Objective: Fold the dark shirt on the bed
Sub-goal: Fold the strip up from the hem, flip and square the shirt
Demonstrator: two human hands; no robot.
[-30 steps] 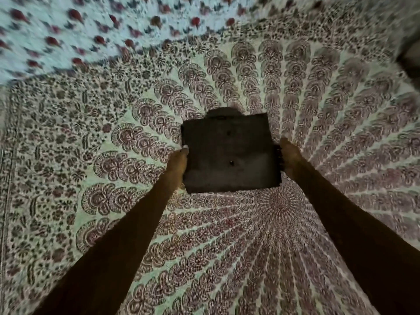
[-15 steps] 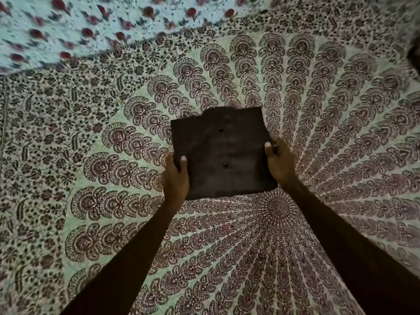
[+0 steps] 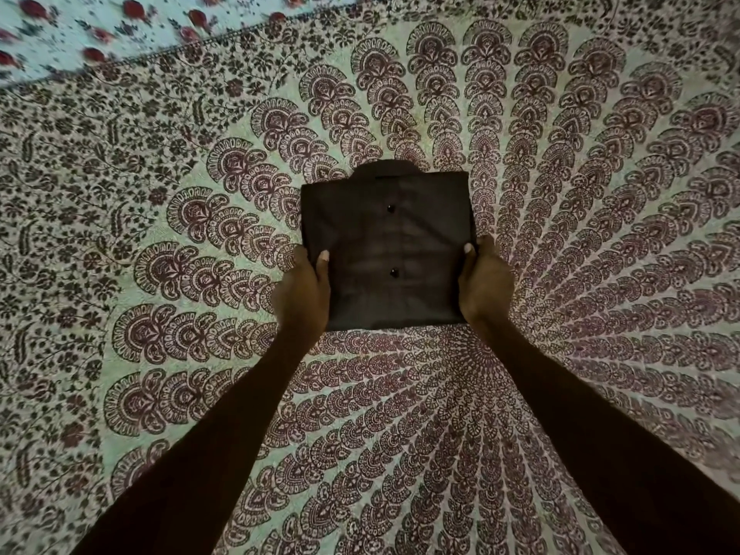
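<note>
Dark folded cloth shirt (image 3: 384,234): one
Black round buttons (image 3: 389,209): two, on the shirt
Hands: two, left hand (image 3: 300,290), right hand (image 3: 484,286)
Maroon mandala-print bedspread (image 3: 560,194): one, under the shirt
Pale rose-print sheet (image 3: 100,26): one

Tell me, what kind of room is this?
Probably a bedroom: a patterned bedspread fills the view, a flowered sheet lies beyond it, and the left hand and right hand hold a folded dark shirt.

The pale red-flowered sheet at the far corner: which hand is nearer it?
Left. The left hand grips the folded dark shirt on the side toward the pale red-flowered sheet; the right hand grips its opposite edge, farther off.
</note>
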